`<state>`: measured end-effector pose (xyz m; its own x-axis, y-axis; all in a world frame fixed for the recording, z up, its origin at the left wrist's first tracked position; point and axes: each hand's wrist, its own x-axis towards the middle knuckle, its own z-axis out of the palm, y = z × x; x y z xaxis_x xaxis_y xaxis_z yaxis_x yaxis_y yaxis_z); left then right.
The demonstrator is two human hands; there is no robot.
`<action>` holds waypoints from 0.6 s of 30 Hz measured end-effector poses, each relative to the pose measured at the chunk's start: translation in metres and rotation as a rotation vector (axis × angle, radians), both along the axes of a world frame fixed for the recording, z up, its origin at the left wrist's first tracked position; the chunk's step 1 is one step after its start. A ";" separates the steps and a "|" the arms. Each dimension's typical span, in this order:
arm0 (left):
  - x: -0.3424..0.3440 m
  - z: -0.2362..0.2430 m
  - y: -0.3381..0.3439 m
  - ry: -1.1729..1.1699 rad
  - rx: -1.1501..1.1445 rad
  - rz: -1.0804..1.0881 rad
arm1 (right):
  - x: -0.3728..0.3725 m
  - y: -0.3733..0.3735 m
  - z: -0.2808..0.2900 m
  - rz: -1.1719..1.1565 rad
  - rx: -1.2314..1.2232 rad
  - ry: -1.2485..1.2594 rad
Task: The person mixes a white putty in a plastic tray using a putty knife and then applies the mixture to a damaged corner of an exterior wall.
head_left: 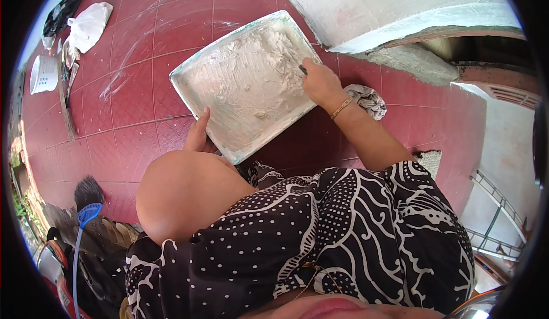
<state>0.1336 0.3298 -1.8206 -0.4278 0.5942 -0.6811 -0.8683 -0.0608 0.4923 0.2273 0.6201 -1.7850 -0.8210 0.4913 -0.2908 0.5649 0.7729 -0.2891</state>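
Observation:
A rectangular white tray (182, 93), smeared with thick off-white paste (246, 73), is tilted in front of me above the red floor. My left hand (198, 133) grips its lower left edge, thumb up along the rim and the other fingers mostly hidden beneath. At the tray's right side, my right hand (323, 84) is closed around a dark-handled scraper (303, 69). The scraper's far end reaches into the paste, which is heaped in the upper right part; its blade is hard to make out. A bracelet circles my right wrist.
A crumpled cloth (369, 101) lies right of the tray. To the far left are a white bucket (44, 74), a white plastic bag (90, 26) and several long tools (67, 98). A blue-headed stick (88, 213) stands lower left. A pale wall (400, 10) rises upper right.

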 end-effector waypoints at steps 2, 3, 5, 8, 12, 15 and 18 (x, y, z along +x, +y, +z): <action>0.001 0.000 0.005 -0.044 0.014 0.017 | 0.009 -0.009 -0.010 0.004 -0.036 -0.017; 0.003 0.000 0.008 -0.044 0.018 0.011 | 0.015 -0.009 -0.013 0.006 -0.054 0.020; 0.009 0.000 0.008 -0.007 -0.019 0.013 | 0.019 -0.007 -0.002 0.019 -0.081 0.057; 0.009 0.004 0.005 -0.016 0.009 -0.009 | 0.025 0.015 0.046 0.018 -0.138 0.065; 0.012 0.005 0.005 -0.040 0.022 0.012 | 0.009 0.038 0.026 -0.006 -0.025 0.205; 0.015 0.000 0.009 -0.035 0.024 0.008 | 0.006 0.017 0.001 0.008 -0.065 0.035; 0.017 -0.003 0.004 -0.064 0.105 0.017 | 0.017 -0.017 0.010 0.047 -0.067 -0.081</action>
